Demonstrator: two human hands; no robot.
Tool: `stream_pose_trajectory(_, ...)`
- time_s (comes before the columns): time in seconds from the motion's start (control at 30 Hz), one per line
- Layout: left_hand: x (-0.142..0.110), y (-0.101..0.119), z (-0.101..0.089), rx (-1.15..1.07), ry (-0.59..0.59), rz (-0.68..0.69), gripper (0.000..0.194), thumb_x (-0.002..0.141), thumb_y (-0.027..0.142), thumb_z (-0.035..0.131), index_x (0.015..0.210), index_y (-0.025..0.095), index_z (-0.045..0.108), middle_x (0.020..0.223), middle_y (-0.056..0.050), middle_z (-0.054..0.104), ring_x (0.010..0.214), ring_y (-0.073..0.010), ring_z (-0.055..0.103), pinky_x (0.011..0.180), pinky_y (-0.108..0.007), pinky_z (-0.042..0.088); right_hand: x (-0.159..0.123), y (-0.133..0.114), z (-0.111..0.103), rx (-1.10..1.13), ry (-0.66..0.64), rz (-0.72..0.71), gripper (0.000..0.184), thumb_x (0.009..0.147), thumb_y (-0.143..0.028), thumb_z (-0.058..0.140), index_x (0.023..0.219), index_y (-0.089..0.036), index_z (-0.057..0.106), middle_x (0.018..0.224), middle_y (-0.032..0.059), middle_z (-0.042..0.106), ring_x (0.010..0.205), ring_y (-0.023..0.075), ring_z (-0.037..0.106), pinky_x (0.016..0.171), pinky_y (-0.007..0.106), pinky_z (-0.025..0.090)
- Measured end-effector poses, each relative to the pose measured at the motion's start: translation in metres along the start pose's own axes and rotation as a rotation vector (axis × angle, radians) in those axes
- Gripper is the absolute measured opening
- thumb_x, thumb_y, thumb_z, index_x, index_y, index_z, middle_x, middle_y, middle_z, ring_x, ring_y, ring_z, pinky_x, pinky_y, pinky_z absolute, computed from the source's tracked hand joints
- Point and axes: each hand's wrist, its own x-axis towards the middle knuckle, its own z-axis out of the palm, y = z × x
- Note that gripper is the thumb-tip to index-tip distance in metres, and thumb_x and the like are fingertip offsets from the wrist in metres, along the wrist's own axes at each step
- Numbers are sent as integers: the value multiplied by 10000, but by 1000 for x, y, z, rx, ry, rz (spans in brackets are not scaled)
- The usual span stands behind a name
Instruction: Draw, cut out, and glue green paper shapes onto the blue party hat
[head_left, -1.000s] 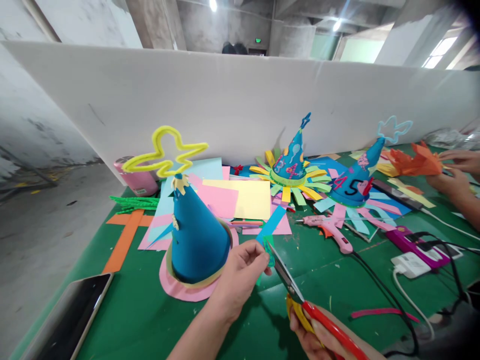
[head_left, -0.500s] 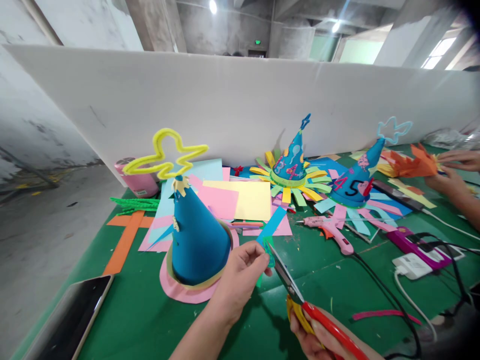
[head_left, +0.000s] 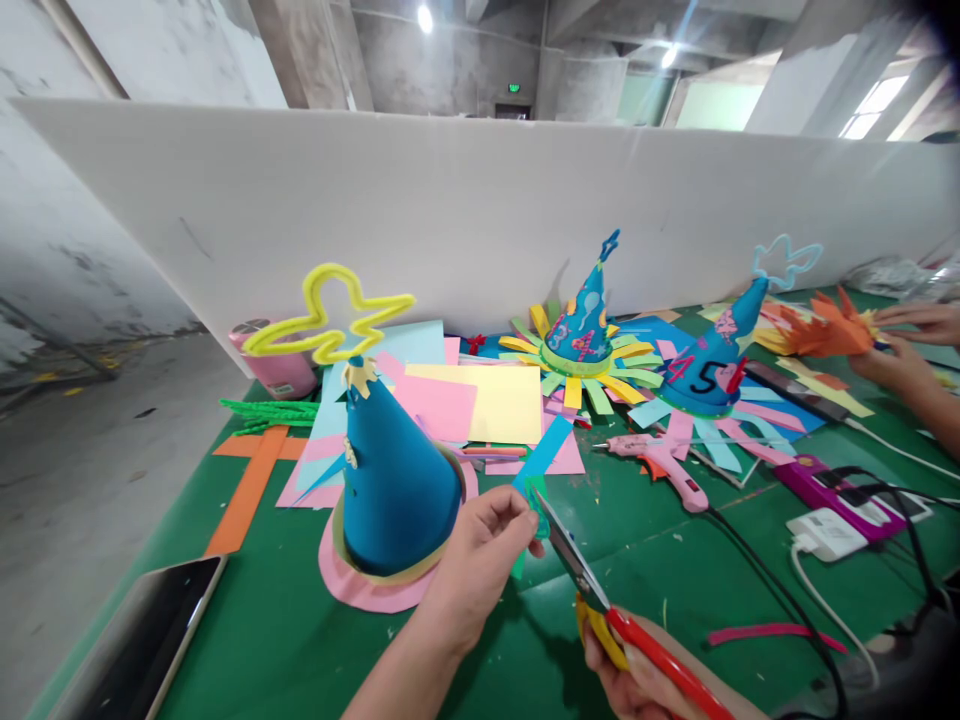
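Between the fingertips of my left hand [head_left: 491, 545] is a small green piece [head_left: 538, 500], partly hidden by the fingers; it looks like thin paper. My right hand [head_left: 637, 660] grips scissors [head_left: 581, 570] with red and yellow handles, their tips at the green piece. Just left of my left hand stands a blue cone party hat [head_left: 401, 460] with a pink brim [head_left: 352, 590]. On its tip sits a yellow pipe-cleaner star [head_left: 360, 295]. A blue paper strip [head_left: 545, 455] lies beyond my fingers.
Two decorated cone hats [head_left: 581, 325] [head_left: 716, 350] stand at the back. A pink glue gun [head_left: 660, 465] and a purple power strip [head_left: 832, 495] with cables lie right. A phone [head_left: 142, 640] and orange strips [head_left: 251, 490] lie left. At far right another person's hands [head_left: 900, 355] hold orange paper.
Very little differs. The scissors and my right hand have shifted slightly, with the tips still at the green piece; the view has moved a touch.
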Motion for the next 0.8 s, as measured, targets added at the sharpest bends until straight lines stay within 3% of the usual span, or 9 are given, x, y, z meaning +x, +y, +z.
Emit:
stream_pose_trajectory(0.2,0,-1,-2,-5,-19,-9,193,733,222,561,572,161,474,561,43,443,553,-101,479,564,-231,325,1,3,-9,-67,-55,90,552,690,-662,506,906,-156,545,602,-43,420,458,48,325,420,188,231)
stream_pose_trajectory(0.43,-1,1,-4,10,-33,-10,203,730,224,557,567,162,453,559,49,418,547,-98,474,560,-231,329,-5,-13,-2,-146,2,28,465,750,-591,505,893,-150,531,614,-48,405,496,51,326,474,194,253)
stream_pose_trajectory(0.67,1,0,-6,66,-60,-14,192,735,233,544,584,165,447,551,43,443,541,-100,447,560,-242,348,2,-10,-4,-93,-82,9,481,710,-619,529,827,-163,433,534,-111,284,396,9,192,367,152,166)
stream_pose_trajectory(0.8,1,2,-7,98,-70,-28,173,730,223,537,590,164,454,543,35,469,543,-104,444,559,-247,350,2,-14,-2,-90,-87,8,442,734,-596,522,800,-174,406,524,-117,290,375,0,197,347,147,153)
